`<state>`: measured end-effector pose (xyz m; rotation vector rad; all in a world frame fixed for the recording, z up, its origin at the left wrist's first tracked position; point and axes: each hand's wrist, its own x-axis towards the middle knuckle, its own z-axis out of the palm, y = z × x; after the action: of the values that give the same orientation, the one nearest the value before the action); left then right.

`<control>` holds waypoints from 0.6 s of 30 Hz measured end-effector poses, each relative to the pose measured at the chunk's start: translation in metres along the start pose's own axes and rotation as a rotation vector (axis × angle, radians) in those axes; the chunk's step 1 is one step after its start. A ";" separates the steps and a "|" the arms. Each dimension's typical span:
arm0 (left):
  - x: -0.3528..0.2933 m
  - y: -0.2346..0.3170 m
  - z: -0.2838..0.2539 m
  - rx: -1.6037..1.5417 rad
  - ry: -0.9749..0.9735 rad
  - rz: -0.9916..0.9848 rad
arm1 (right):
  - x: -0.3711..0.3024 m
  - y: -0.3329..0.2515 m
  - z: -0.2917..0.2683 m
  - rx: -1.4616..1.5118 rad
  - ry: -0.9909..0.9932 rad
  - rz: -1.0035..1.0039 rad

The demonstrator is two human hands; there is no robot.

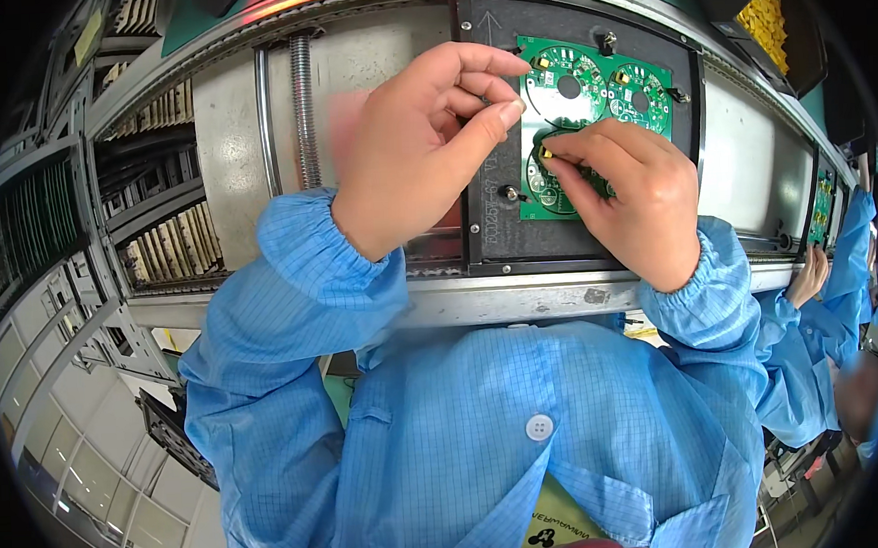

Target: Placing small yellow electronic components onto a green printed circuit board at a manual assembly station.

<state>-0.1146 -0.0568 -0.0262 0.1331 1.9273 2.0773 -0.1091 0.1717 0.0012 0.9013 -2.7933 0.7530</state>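
Observation:
A green circuit board [659, 117] with round sections and small mounted parts lies in a black fixture tray [555, 16], held by dark clips along its edges. My right hand [636, 182] is closed in a pinch over the board's lower left section. Between its thumb and forefinger is a small yellow-and-black component [547, 154], at the board's surface. At the board's left edge is my left hand [419, 143], its fingers curled and the thumb against a fingertip; what they hold, if anything, is hidden. Yellow-topped components [623, 76] sit on the upper sections.
A metal rail [557, 293] runs between my body and the tray. Left of the tray are a steel rod and a coiled spring [304, 113]. Slotted racks stand farther left. A bin of yellow parts [766, 25] is at the upper right. A co-worker's hand [809, 275] touches another green board [822, 208].

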 end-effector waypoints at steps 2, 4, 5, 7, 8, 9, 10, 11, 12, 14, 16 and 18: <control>0.000 0.001 0.000 -0.013 -0.001 -0.004 | -0.001 0.001 0.001 0.003 -0.007 0.007; 0.000 0.000 0.000 -0.025 -0.002 -0.009 | -0.001 0.002 0.001 0.007 -0.013 0.015; 0.001 0.000 0.000 -0.014 -0.004 -0.010 | 0.000 0.001 0.001 -0.002 -0.013 0.016; 0.001 0.000 0.000 -0.004 -0.005 -0.011 | 0.001 0.001 0.001 -0.010 -0.013 0.015; 0.001 0.000 0.000 0.005 -0.004 -0.015 | 0.001 0.002 0.001 -0.016 -0.011 0.008; 0.002 0.001 0.001 0.014 -0.003 -0.018 | 0.002 0.003 0.001 -0.023 -0.010 0.002; 0.002 0.001 0.001 0.014 -0.007 -0.016 | 0.002 0.002 0.000 -0.026 -0.006 0.004; 0.002 0.001 0.001 0.046 -0.019 0.006 | 0.001 0.002 -0.002 -0.054 -0.011 -0.004; 0.003 0.001 0.001 0.078 -0.034 0.030 | 0.001 0.001 -0.004 -0.085 -0.015 -0.012; 0.003 0.003 0.006 0.131 -0.045 0.078 | -0.002 0.001 -0.010 -0.029 -0.018 0.046; 0.002 0.006 0.011 0.274 -0.031 0.140 | -0.005 0.010 -0.004 0.029 -0.014 -0.001; -0.003 0.003 0.009 0.389 -0.022 0.181 | -0.005 0.019 -0.004 -0.003 -0.056 -0.139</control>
<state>-0.1102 -0.0490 -0.0219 0.4267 2.3598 1.7648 -0.1162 0.1890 -0.0043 1.1183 -2.7425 0.7134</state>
